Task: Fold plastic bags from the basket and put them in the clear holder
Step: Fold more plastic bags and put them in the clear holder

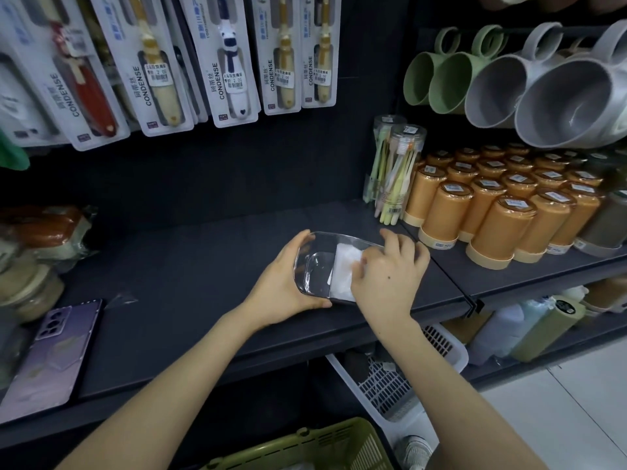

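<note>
The dark shelf (203,266) carries the clear holder (314,266), which lies with its long axis running left to right in front of you. The green basket (325,442) sits well below the holder and nearer to you, under your forearms, so any further bag has to come up from there.

Your left hand (285,286) grips the holder's left end, with the thumb along the near edge and the fingers curled over the far rim, steadying it. Your right hand (390,273) covers the holder's right end, its fingers bent and slightly spread. From here I cannot tell whether they pinch the bag or only press on it.

The folded bag (344,269), white and flat, lies inside the holder in its right half, directly under and just left of your right hand. Its longer side runs front to back, across the holder's length. The holder's left half, toward your left hand, shows only bare clear plastic.

Your right hand is the nearer one to the bag. In my judgement, seating it means pushing down or leftward along the holder while the left hand braces.
</note>
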Tool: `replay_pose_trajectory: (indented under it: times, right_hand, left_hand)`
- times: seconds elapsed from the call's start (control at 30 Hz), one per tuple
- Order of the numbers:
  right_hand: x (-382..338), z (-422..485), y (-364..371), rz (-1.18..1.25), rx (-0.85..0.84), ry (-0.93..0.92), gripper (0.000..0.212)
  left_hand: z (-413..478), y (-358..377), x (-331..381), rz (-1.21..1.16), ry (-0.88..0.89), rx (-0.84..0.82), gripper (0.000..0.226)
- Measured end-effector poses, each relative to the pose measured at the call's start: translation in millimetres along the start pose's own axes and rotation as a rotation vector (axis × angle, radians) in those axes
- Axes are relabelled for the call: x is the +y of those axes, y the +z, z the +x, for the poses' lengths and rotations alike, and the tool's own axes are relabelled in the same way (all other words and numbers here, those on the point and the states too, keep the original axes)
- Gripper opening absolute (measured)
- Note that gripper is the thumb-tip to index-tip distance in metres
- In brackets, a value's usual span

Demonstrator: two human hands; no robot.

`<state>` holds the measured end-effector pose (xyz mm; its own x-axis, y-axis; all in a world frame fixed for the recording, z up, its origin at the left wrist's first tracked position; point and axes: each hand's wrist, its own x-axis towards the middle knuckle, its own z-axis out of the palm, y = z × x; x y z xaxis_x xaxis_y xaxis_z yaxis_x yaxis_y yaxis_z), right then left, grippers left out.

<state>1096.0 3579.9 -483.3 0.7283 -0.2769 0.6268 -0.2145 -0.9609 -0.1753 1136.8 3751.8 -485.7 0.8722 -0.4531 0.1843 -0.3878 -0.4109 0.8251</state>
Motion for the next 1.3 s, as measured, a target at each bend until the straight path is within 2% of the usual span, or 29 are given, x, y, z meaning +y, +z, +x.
replay_pose_trajectory:
  times: [0.17,0.27,0.5,0.6,0.83,1.07,1.3]
  right_hand:
    - [-3.9,-0.9,0.6,-0.106,-0.068,-0.044,0.020]
    - [0.9,-1.0,-5.0,-0.029,-0.056,-0.055,0.033]
    - [26.4,3.5,-14.2,0.140,-0.031,-0.353,0.022]
    - [29.7,8.5,-12.1,0.158,-0.090,-0.407,0.033]
    - [20.5,20.4,-2.6,0.022,-0.245,-0.444,0.049]
    - [10.7,19.0,3.1,-0.117,-0.259,-0.393,0.043]
    - [14.9,18.8,4.4,-0.078,-0.291,-0.390,0.050]
  left_hand:
    - [-5.0,2.0,-0.8,-0.008,0.005,-0.002,0.121]
    - [-6.2,1.8,-1.1,-0.005,0.004,0.000,0.122]
    - [-5.4,0.5,0.3,0.020,0.006,-0.005,0.119]
    - [-4.8,-0.1,0.3,0.036,0.012,-0.012,0.119]
    - [-4.3,-2.9,-0.2,0.056,0.022,-0.033,0.119]
    - [-3.1,-2.0,-0.2,0.046,0.018,-0.034,0.117]
    - [-1.7,-4.0,4.3,0.051,0.007,-0.037,0.117]
